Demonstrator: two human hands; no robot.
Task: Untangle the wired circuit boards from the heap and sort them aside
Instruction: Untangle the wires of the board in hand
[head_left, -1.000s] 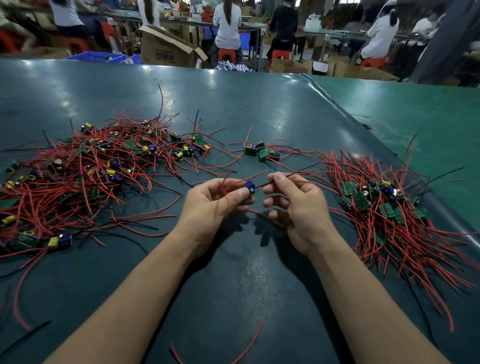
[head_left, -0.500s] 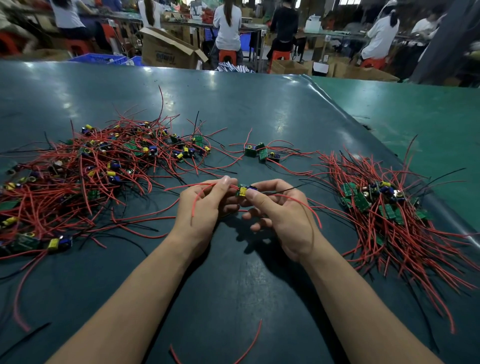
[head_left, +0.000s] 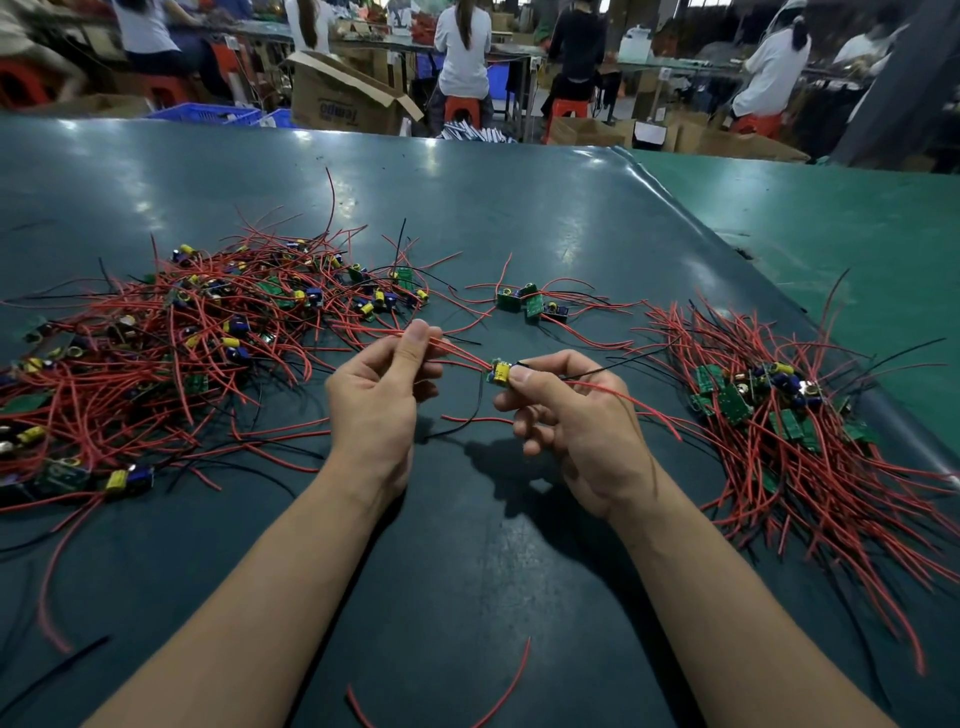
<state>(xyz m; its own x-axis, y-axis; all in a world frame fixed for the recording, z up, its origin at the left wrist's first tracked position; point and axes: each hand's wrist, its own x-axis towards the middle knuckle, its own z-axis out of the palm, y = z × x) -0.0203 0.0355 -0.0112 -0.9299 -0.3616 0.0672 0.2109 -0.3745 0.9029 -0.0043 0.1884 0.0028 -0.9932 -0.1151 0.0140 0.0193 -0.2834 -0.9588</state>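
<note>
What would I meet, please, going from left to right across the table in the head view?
Tangled heap → left hand pinching red wires → circuit board pinched by the right hand → sorted pile. The small cluster of boards lies farther back, above the hands.

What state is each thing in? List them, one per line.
Left hand: pinches red wires.
Right hand: pinches a circuit board.
Left heap: tangled.
Right pile: boards gathered, wires splayed.
Small cluster: lies apart.
Cardboard box: flaps open.
</note>
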